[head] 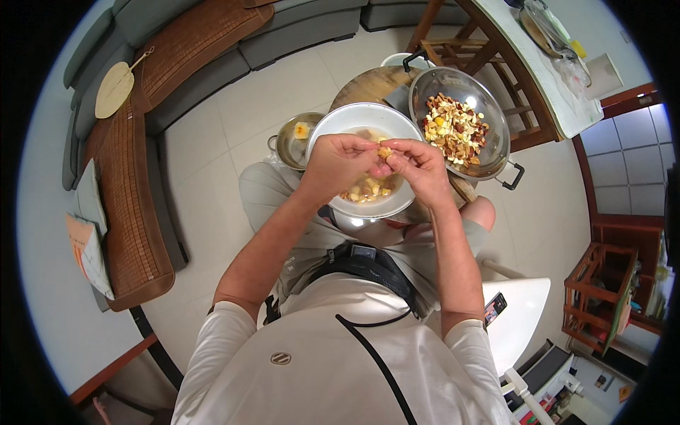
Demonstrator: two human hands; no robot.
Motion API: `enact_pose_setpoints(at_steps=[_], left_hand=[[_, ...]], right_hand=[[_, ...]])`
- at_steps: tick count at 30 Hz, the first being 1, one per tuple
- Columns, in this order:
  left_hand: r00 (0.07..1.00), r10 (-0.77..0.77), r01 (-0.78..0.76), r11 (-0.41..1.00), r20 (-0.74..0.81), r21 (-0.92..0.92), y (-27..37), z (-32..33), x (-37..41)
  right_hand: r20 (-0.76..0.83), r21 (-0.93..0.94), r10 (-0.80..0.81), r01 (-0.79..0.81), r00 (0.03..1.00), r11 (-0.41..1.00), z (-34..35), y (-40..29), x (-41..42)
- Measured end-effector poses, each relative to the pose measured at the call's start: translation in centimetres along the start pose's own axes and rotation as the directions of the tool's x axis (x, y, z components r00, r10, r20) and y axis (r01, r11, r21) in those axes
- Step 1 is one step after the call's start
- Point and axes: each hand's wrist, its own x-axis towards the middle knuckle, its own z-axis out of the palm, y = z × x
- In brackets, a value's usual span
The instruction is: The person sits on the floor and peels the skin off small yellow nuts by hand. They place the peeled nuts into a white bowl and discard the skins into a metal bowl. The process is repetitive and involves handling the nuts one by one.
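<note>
My left hand (336,164) and my right hand (425,169) meet over a white basin (322,134). Between their fingertips they pinch a small yellow-brown piece of food (384,153), perhaps a peeled nut; its exact kind is unclear. Cloudy liquid fills the lower part of the basin, and several yellow and brown pieces (372,190) lie in it. My hands hide the basin's middle. Beyond my right hand, a two-handled steel wok (496,133) holds a heap of chopped cream, yellow and reddish-brown pieces (454,127).
A round wooden board (361,87) lies under the basin and wok. Left of the basin sits a small steel pot (287,149) containing a yellowish piece (301,130). A white chair (518,319) with a phone (495,308) stands at my right. A wooden table (531,79) rises at upper right.
</note>
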Motion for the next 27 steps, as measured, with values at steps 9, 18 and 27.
enact_pose_setpoints(at_steps=[9, 18, 27], left_hand=[[0.999, -0.002, 0.004, 0.998, 0.038, -0.058, 0.7, 0.3, 0.0], [1.000, 0.026, -0.026, 0.999, 0.007, -0.039, 0.3, 0.2, 0.0], [0.997, 0.075, -0.076, 0.997, -0.017, -0.029, 0.4, 0.6, 0.0]], right_hand=[[-0.010, 0.129, -0.047, 0.048, 0.999, 0.990, 0.3, 0.4, 0.1], [-0.039, 0.359, 0.020, -0.004, 0.999, 0.933, 0.7, 1.0, -0.1], [-0.029, 0.400, 0.071, -0.054, 0.997, 0.915, 0.6, 1.0, 0.0]])
